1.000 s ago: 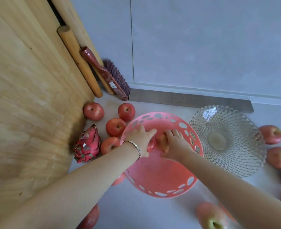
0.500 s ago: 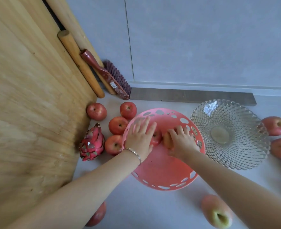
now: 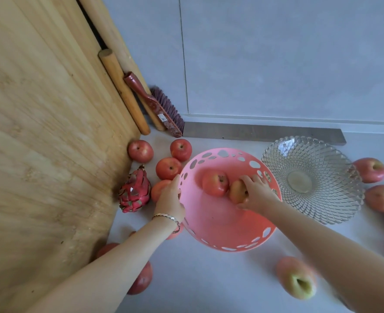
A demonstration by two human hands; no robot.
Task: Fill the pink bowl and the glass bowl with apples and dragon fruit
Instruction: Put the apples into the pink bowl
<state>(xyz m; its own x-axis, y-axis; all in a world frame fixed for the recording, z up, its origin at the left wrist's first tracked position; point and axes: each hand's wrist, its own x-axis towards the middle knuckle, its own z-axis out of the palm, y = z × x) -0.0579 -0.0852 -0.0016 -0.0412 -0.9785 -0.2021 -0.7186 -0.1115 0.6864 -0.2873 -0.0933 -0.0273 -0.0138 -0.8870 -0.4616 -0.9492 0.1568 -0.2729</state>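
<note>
The pink bowl (image 3: 220, 224) stands in the middle of the grey surface and holds two apples. One red apple (image 3: 214, 182) lies free in it. My right hand (image 3: 256, 193) rests its fingers on the yellowish apple (image 3: 236, 192) beside it. My left hand (image 3: 169, 199) is outside the bowl's left rim, lying over a loose apple (image 3: 158, 190), its fingers hidden. A dragon fruit (image 3: 135, 193) lies left of that. The glass bowl (image 3: 310, 159) stands to the right with nothing in it.
Loose apples lie behind the pink bowl (image 3: 168, 168), right of the glass bowl (image 3: 370, 169), and in front (image 3: 296, 280). A wooden panel (image 3: 40, 132) walls off the left. A brush (image 3: 157, 107) and a wooden rod (image 3: 123, 91) lean in the corner.
My left hand let go of the red apple in the pink bowl and moved left, out over the rim onto a loose apple. My right hand stays on its apple.
</note>
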